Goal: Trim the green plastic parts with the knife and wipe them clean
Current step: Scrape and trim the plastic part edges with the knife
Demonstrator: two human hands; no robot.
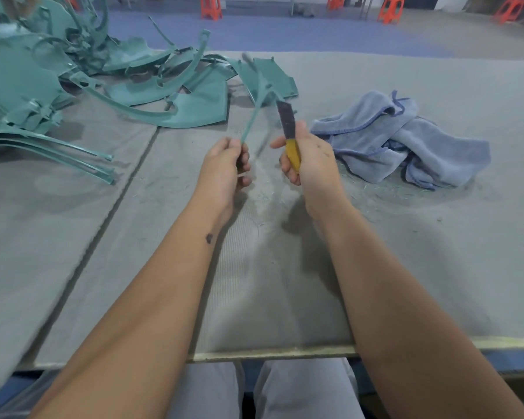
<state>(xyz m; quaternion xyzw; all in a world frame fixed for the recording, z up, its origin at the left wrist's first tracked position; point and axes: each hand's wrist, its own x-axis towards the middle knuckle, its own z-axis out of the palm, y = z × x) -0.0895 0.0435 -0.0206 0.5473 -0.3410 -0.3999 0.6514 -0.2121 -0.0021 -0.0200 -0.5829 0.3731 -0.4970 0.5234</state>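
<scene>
My left hand (pixel 224 164) grips the near end of a thin green plastic strip (pixel 256 111), which rises up and away from me and is blurred at its far end. My right hand (pixel 307 158) grips the yellow handle of a knife (pixel 286 124); its dark blade points upward, just right of the strip and not touching it. A crumpled blue cloth (pixel 406 140) lies on the table to the right of my hands. A heap of green plastic parts (pixel 109 74) fills the far left of the table.
The grey padded table (pixel 254 267) has a seam running diagonally on the left, and fine green shavings lie near the cloth. More curved green strips (pixel 52 152) rest at the left. Orange stools (pixel 211 7) stand on the floor beyond the table.
</scene>
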